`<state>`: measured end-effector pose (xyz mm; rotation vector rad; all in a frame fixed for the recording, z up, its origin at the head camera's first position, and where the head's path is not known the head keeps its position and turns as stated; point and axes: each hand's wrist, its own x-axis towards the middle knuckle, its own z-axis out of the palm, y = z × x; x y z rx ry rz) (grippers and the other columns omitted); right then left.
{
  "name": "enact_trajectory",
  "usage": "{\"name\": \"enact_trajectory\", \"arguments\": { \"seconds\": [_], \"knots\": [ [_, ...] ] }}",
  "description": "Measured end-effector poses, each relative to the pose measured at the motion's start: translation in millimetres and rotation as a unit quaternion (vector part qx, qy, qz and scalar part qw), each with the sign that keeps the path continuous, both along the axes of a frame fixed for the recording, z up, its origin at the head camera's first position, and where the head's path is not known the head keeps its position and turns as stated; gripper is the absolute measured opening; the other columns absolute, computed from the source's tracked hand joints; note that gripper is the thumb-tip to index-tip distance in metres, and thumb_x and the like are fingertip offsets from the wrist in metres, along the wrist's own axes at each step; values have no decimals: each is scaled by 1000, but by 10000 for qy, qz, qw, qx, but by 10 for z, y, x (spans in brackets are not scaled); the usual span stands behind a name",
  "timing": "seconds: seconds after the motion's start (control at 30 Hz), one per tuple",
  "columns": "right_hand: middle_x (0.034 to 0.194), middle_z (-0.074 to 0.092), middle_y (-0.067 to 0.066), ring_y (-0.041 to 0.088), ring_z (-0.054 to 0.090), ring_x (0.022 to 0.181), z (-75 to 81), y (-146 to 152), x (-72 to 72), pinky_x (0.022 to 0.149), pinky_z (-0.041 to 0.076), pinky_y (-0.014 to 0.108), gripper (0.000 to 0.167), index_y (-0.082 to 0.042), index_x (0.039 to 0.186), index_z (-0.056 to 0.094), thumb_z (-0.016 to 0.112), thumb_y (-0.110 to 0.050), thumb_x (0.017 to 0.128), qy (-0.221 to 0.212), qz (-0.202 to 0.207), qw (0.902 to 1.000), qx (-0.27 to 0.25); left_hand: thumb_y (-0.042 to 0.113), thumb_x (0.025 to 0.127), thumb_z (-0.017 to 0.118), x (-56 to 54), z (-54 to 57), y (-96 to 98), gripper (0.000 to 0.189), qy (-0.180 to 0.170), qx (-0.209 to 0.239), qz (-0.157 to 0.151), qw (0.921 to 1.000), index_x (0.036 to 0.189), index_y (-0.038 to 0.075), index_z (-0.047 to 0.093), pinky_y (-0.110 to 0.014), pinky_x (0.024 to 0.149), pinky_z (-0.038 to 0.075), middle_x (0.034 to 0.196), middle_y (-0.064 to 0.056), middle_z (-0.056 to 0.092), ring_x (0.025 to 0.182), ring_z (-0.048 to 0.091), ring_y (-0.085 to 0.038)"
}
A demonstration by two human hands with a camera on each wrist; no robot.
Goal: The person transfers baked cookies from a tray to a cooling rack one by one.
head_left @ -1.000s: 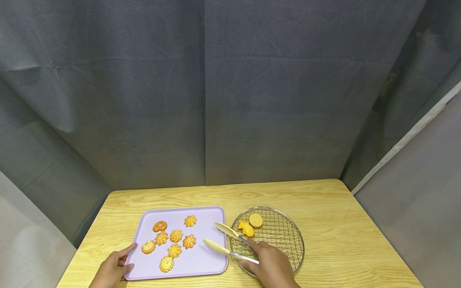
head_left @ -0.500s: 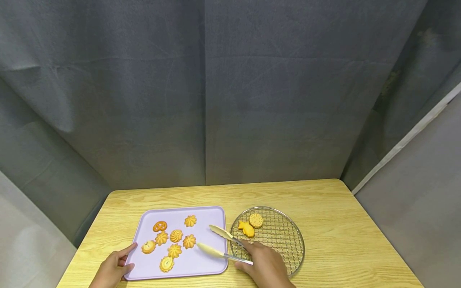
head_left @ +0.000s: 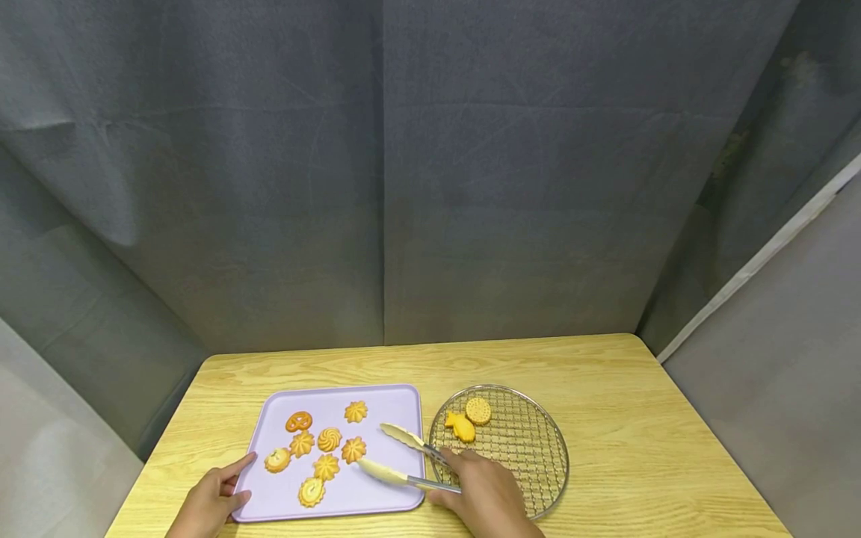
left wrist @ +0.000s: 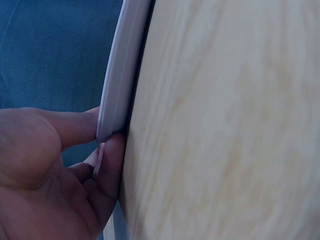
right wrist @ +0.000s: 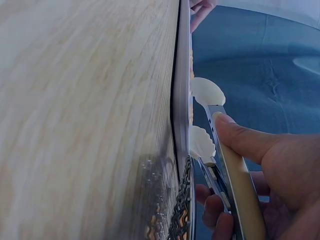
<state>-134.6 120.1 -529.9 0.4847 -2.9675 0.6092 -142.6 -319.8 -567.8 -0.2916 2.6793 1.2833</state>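
Observation:
At the left edge of a lilac tray (head_left: 390, 497), my left hand (head_left: 207, 499) pinches the rim between thumb and fingers; the left wrist view shows the tray's rim (left wrist: 120, 75) between them. My right hand (head_left: 486, 489) grips metal tongs (head_left: 430, 484) with cream tips. The tongs' tips are spread apart over the tray's right part, with nothing between them. Nearest to them is a star-shaped cookie (head_left: 353, 450). Several more cookies lie on the tray, among them a pretzel-shaped one (head_left: 299, 421), a swirled one (head_left: 329, 439) and a pale-centred one (head_left: 312, 492).
Right of the tray lies a round wire rack (head_left: 531, 448), partly under my right hand. A fish-shaped cookie (head_left: 460, 427) and a round dotted cookie (head_left: 478, 411) rest on it. Grey curtains (head_left: 511, 187) stand behind and beside the wooden table (head_left: 639, 441).
My right hand has moved left with the tongs, bringing their tips farther over the tray toward the star-shaped cookies. My left hand, the tray and the cookies have stayed in place.

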Motion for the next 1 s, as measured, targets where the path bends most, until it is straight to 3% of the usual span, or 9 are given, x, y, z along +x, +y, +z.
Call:
{"name": "enact_trajectory", "arguments": {
  "seconds": [1.0],
  "knots": [
    [110,73,6,24,69,83,20,-292,-106,65,55,38,71,-13,137,68,76,-59,84,-13,99,9997,206,-11,88,71,-3,-22,-24,62,24,43,-8,10000,147,-3,51,-25,62,53,104,-18,53,84,59,-20]
  ]
}}
